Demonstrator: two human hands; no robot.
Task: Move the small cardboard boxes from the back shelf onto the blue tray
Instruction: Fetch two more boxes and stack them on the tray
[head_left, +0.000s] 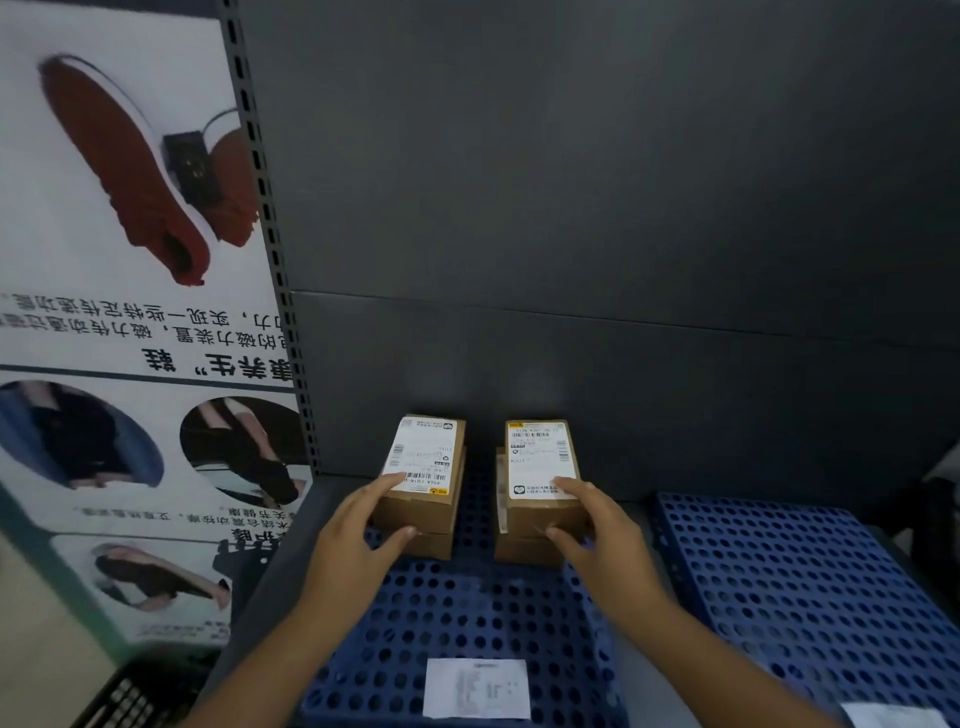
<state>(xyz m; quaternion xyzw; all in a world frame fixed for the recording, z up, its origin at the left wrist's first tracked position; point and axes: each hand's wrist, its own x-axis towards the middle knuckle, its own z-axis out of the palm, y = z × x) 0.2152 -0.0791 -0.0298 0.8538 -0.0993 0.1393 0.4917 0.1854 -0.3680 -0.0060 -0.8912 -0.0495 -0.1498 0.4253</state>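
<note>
Both arms are showing bare right to the frame edge, left hand and right hand wearing nothing: no sleeves, gloves, rings.

1. Your small cardboard boxes are plain brown card, matt, each topped by a smooth white paper label.
2. Under them, the blue tray looks like perforated hard plastic with a slight sheen.
3. Behind the boxes, the back panel is matt dark-grey metal.
4. Left of the boxes, the poster is glossy printed sheet.
</note>
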